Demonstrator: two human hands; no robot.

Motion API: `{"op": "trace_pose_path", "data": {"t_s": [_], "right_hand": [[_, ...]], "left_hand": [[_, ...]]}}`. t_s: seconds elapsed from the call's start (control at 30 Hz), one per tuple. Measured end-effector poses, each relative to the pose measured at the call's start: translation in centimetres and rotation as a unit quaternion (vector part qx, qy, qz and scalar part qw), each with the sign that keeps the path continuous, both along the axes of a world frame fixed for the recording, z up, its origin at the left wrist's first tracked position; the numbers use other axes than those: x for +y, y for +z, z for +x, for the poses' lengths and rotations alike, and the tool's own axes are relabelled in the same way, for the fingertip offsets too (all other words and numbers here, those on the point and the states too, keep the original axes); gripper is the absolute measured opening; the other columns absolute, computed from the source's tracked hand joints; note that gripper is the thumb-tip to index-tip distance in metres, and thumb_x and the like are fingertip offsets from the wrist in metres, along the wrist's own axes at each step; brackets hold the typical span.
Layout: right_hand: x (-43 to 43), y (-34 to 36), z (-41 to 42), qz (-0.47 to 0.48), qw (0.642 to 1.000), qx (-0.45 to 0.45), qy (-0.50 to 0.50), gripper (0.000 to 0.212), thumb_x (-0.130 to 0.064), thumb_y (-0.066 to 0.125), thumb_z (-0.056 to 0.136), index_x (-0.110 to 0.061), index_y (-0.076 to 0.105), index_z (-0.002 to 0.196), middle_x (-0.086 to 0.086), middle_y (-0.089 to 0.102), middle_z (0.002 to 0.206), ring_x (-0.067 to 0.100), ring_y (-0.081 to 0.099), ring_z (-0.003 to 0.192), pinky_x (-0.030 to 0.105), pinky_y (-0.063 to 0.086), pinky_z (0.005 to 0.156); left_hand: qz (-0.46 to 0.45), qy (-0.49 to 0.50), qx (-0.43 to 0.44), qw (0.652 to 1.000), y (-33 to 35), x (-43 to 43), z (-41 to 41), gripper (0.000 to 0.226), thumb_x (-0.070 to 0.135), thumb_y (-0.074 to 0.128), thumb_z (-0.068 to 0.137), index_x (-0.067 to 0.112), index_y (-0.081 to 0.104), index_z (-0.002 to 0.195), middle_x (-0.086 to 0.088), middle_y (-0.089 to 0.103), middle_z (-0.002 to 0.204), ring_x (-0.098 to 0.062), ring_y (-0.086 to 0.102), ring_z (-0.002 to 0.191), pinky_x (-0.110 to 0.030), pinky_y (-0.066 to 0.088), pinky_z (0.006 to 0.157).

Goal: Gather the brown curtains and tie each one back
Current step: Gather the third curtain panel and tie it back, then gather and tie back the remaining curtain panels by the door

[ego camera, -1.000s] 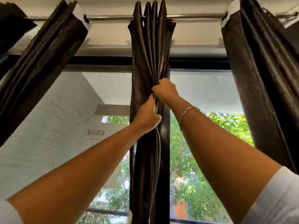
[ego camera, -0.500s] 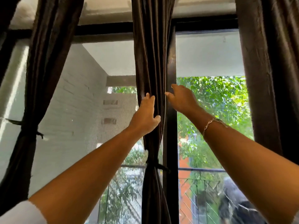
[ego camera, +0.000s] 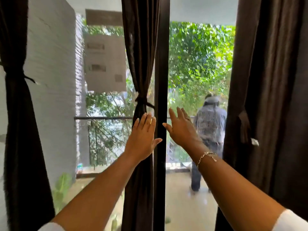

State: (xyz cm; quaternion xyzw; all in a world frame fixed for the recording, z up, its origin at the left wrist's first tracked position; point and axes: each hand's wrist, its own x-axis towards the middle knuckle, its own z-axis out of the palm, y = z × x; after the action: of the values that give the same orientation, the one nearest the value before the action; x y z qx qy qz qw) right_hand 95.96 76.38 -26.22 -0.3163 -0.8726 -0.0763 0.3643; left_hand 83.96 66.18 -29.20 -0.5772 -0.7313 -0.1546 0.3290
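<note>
Both hands have slid lower: left hand (ego camera: 143,135) lies flat, fingers straight, on the middle curtain (ego camera: 140,55) below its tie (ego camera: 141,101); right hand (ego camera: 181,131) spreads open beside it, holding nothing.

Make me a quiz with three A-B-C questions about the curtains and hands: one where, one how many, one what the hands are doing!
1. Where is the tie on the middle curtain?
A. above the left hand
B. below it
C. on the floor

2. How many brown curtains show?
A. one
B. three
C. five

3. How are both hands?
A. fists
B. gripping a curtain
C. open, fingers straight

Answers:
1 A: the tie sits just above that hand.
2 B: a left curtain, the middle one, a right curtain.
3 C: neither the left hand nor the right hand holds anything.
</note>
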Motion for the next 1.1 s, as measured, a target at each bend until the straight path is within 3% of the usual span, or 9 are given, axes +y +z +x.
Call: {"op": "trace_pose_path", "data": {"t_s": [0.27,0.47,0.83,1.1], "right_hand": [[-5.8,-16.6,4.9,-0.092,0.989,-0.100,-0.060,0.069,-0.044,0.035,0.096,-0.013,0.004,0.149,0.021,0.006,0.156,0.034,0.001,0.145,0.040,0.004,0.118],[-9.0,-24.4,7.8,-0.146,0.968,-0.184,-0.087,0.072,-0.043,0.037,0.096,-0.011,0.000,0.149,0.023,0.002,0.155,0.036,0.001,0.145,0.044,0.007,0.119],[-8.2,-27.9,13.6,-0.181,0.959,-0.183,-0.117,0.069,-0.042,0.036,0.097,-0.013,0.001,0.149,0.021,0.000,0.156,0.033,-0.003,0.145,0.041,-0.001,0.118],[-4.1,-27.9,23.6,-0.180,0.955,-0.185,-0.145,0.067,-0.042,0.035,0.097,-0.012,0.005,0.149,0.020,0.003,0.156,0.031,0.000,0.146,0.041,0.001,0.118]], "left_hand": [[-0.137,0.012,-0.092,0.986,-15.2,-5.5,3.8,0.077,0.053,0.025,0.095,0.005,-0.008,0.146,-0.013,-0.012,0.156,-0.026,-0.013,0.144,-0.038,-0.005,0.118],[-0.187,0.001,-0.158,0.970,-21.3,-7.9,6.4,0.078,0.053,0.025,0.095,0.005,-0.009,0.146,-0.014,-0.014,0.156,-0.026,-0.014,0.144,-0.038,-0.005,0.117],[-0.193,-0.038,-0.166,0.966,-24.3,-5.2,11.7,0.079,0.054,0.025,0.094,0.007,-0.010,0.146,-0.012,-0.016,0.155,-0.025,-0.013,0.144,-0.037,-0.007,0.117],[-0.186,-0.066,-0.158,0.967,-24.3,0.5,19.8,0.078,0.053,0.024,0.095,0.006,-0.010,0.146,-0.014,-0.016,0.155,-0.027,-0.012,0.144,-0.038,-0.007,0.117]]}}
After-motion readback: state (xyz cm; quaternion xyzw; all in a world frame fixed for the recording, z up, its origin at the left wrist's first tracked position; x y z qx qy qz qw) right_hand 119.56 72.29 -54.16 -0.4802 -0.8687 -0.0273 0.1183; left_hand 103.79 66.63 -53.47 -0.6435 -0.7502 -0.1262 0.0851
